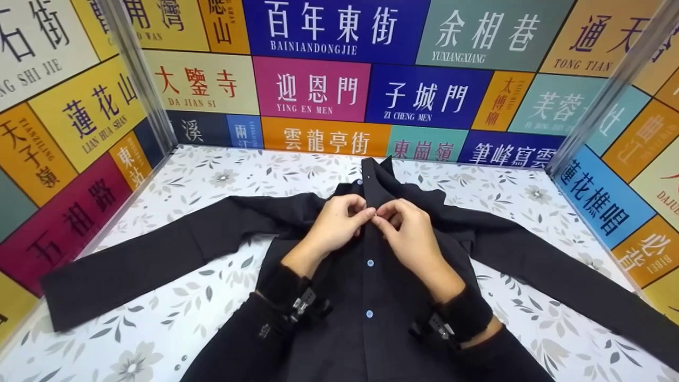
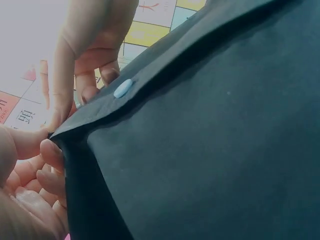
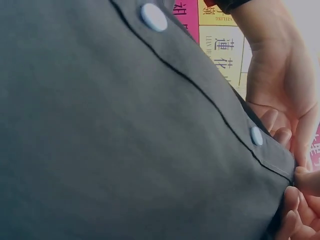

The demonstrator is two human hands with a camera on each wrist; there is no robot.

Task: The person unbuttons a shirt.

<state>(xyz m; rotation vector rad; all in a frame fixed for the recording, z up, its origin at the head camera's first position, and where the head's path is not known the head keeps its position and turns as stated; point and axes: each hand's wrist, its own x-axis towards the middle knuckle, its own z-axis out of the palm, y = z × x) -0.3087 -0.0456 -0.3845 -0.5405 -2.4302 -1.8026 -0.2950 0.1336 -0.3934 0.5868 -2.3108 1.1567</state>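
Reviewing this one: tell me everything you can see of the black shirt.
The black shirt looks smooth and matte. It lies front up on the floral-patterned tabletop, collar toward the far wall, long sleeves spread to both sides, one running out of the head view. Pale blue buttons line its front placket; the collar seems unfastened. The left hand and right hand pinch the placket below the collar. The hem is out of view.
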